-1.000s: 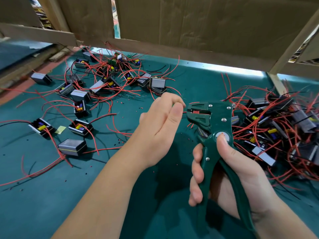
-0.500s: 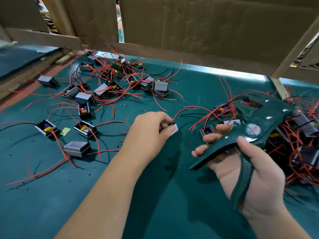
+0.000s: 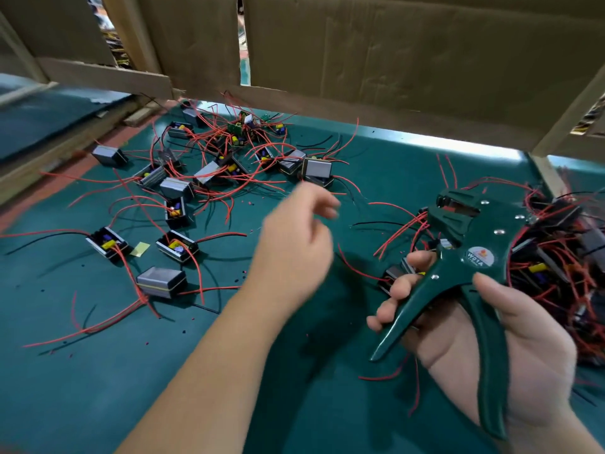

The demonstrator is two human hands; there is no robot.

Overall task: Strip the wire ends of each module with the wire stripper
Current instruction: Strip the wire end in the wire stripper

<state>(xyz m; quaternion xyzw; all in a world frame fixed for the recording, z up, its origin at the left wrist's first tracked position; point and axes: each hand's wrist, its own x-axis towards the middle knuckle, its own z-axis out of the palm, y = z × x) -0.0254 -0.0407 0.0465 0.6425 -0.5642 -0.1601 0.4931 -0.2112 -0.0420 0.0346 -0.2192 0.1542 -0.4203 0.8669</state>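
Note:
My right hand (image 3: 510, 342) grips the handles of the dark green wire stripper (image 3: 458, 267), whose jaws point up and to the left above the table. My left hand (image 3: 294, 240) hovers blurred over the middle of the green mat, fingers loosely spread, with nothing visible in it. A small black module (image 3: 393, 276) with red wires lies on the mat just under my right fingers. Several more modules (image 3: 176, 188) with red and black wires are scattered at the left and back. A dense pile of modules (image 3: 556, 257) sits at the right, behind the stripper.
Cardboard walls (image 3: 393, 60) close off the back, and a wooden post (image 3: 550, 178) stands at the back right. Small bits of stripped insulation dot the green mat (image 3: 98, 388). A yellow scrap (image 3: 140, 249) lies among the left modules.
My left hand pinched a module half a second ago; now it is lifted, blurred and empty. A second ago the stripper stood upright; it now lies tilted toward the right pile.

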